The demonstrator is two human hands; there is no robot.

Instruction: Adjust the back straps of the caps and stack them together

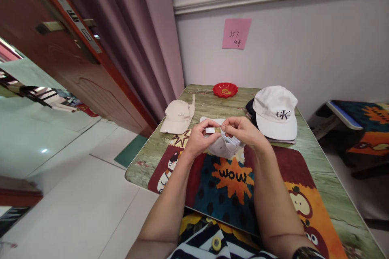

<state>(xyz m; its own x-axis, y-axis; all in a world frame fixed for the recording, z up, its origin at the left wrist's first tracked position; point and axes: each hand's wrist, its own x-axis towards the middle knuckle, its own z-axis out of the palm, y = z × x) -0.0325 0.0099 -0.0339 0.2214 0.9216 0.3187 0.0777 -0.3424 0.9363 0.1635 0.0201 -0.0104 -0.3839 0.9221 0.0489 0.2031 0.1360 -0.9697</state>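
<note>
Both of my hands meet over a light grey cap (223,148) above the patterned mat. My left hand (202,136) pinches the cap's strap (210,130), which shows a white end and a metallic buckle. On the other side of the buckle, my right hand (241,130) has its fingers closed on the strap. The cap's opening faces up towards me, partly covered by my hands. A beige cap (178,114) lies to the left, its strap sticking up. At the right, a white cap with black letters (275,111) rests on a darker cap.
A red scalloped dish (225,90) sits at the back of the green wood-patterned table (326,170). The mat (225,194) lies under my forearms. A pink note (236,33) is on the wall. A door (100,85) and curtain stand left, another table right.
</note>
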